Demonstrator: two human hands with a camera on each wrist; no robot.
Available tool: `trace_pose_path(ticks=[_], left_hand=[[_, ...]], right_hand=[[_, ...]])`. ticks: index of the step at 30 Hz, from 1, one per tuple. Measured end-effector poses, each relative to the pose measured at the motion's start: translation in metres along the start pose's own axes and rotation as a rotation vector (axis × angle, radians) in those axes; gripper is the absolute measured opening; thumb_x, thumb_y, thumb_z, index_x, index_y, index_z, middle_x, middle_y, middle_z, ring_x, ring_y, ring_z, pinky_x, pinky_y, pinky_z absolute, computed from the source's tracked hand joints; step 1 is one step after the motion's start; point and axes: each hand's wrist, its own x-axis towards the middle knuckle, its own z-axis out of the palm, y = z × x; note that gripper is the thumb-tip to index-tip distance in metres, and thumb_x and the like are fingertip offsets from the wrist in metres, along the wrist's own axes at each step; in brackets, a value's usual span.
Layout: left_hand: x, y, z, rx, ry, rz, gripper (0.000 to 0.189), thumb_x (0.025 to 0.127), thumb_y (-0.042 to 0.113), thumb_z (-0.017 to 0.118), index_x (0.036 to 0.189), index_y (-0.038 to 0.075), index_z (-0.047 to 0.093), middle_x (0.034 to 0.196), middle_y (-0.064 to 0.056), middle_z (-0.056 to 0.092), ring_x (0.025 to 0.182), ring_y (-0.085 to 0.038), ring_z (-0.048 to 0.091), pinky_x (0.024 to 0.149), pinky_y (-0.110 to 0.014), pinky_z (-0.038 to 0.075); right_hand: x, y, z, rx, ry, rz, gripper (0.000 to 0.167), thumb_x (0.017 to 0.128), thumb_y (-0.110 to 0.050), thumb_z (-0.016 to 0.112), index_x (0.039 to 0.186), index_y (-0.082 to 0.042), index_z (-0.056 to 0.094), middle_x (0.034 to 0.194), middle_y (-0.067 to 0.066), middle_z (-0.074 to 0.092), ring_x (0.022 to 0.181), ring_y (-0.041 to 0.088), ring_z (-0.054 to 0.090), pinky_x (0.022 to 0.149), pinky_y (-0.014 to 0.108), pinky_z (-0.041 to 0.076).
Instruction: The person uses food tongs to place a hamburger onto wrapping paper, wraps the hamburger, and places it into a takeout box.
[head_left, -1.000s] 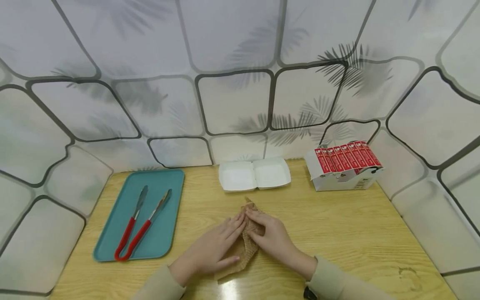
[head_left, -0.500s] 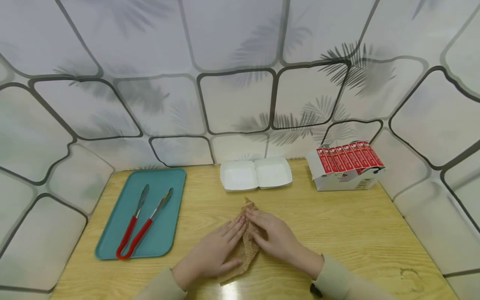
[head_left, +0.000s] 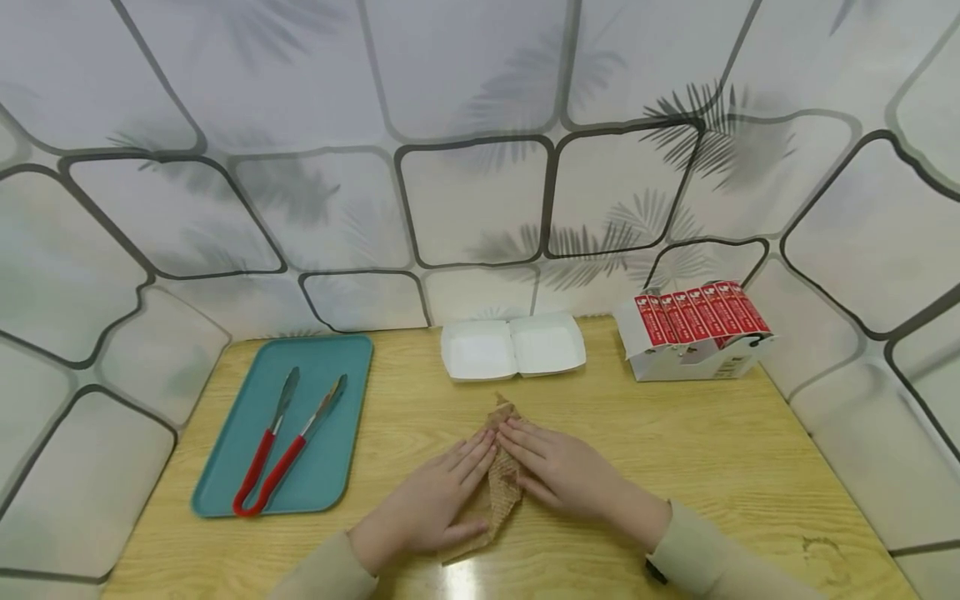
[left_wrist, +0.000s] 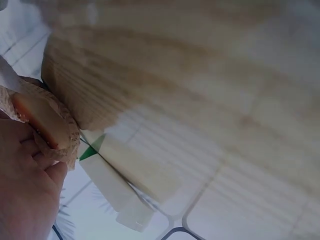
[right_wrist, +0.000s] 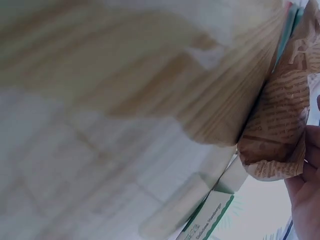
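Observation:
Brown paper printed like newsprint (head_left: 501,487) lies folded on the table between both hands. My left hand (head_left: 431,504) rests along its left side, fingers straight and thumb spread over the near part. From the right, my right hand (head_left: 566,473) presses on the upper part with straight fingers held together. Inside the paper, the left wrist view shows a pale bun-like piece (left_wrist: 47,120) with reddish-brown edges. In the right wrist view the wrapper (right_wrist: 275,117) hides whatever is inside, and fingertips touch its edge.
Behind the hands stands an unfolded white takeaway box (head_left: 480,352). At the left, a teal tray (head_left: 318,471) carries red-handled tongs (head_left: 260,475). A white carton (head_left: 690,367) of red packets (head_left: 701,315) stands at the back right, near the patterned wall (head_left: 480,200).
My right hand has turned from holding the paper's right side with bent fingers to lying flatter on it, fingers together. My left hand stays nearly in place.

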Motion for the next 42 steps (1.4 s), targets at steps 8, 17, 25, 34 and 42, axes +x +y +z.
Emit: trace_pose_path(ticks=[8,17,25,34,42], left_hand=[[0.015,-0.008,0.000,-0.019,-0.041,0.007,0.088,0.109,0.063,0.038,0.168,0.000,0.020,0.178,-0.017,0.015,0.166,-0.029,0.020,0.134,-0.040,0.026],[0.017,-0.011,0.000,0.001,-0.054,0.019,0.089,0.109,0.064,0.038,0.169,0.002,0.016,0.179,-0.014,0.013,0.166,-0.027,0.017,0.135,-0.038,0.023],[-0.009,-0.023,0.001,0.129,0.043,0.156,0.092,0.104,0.063,0.053,0.167,0.001,0.027,0.177,-0.016,0.025,0.163,-0.027,0.029,0.132,-0.037,0.033],[-0.036,-0.034,0.005,0.232,0.051,0.274,0.078,0.106,0.056,0.055,0.163,0.005,0.041,0.171,-0.011,0.041,0.157,-0.024,0.043,0.128,-0.035,0.040],[-0.038,-0.033,0.010,0.376,0.061,0.331,0.049,0.113,0.030,0.041,0.157,0.010,0.052,0.163,-0.005,0.053,0.151,-0.016,0.051,0.124,-0.030,0.046]], right_hand=[[-0.008,0.008,-0.002,-0.054,-0.064,-0.015,0.062,0.106,-0.037,0.061,0.155,0.001,0.051,0.165,0.015,0.048,0.151,0.030,0.050,0.125,0.043,0.043],[-0.012,0.014,0.000,-0.009,-0.086,-0.001,0.063,0.107,-0.037,0.060,0.157,-0.001,0.049,0.167,0.014,0.046,0.153,0.030,0.048,0.126,0.044,0.042],[-0.014,0.015,-0.001,0.024,-0.071,-0.007,0.063,0.105,-0.036,0.063,0.156,0.000,0.050,0.166,0.015,0.047,0.151,0.032,0.050,0.124,0.045,0.044],[-0.014,0.017,-0.001,0.016,-0.064,-0.030,0.067,0.105,-0.038,0.063,0.156,0.002,0.049,0.166,0.016,0.046,0.151,0.033,0.050,0.125,0.045,0.044],[-0.015,0.018,-0.002,0.000,-0.070,-0.031,0.072,0.102,-0.041,0.066,0.157,0.002,0.047,0.167,0.017,0.045,0.152,0.032,0.048,0.125,0.045,0.042]])
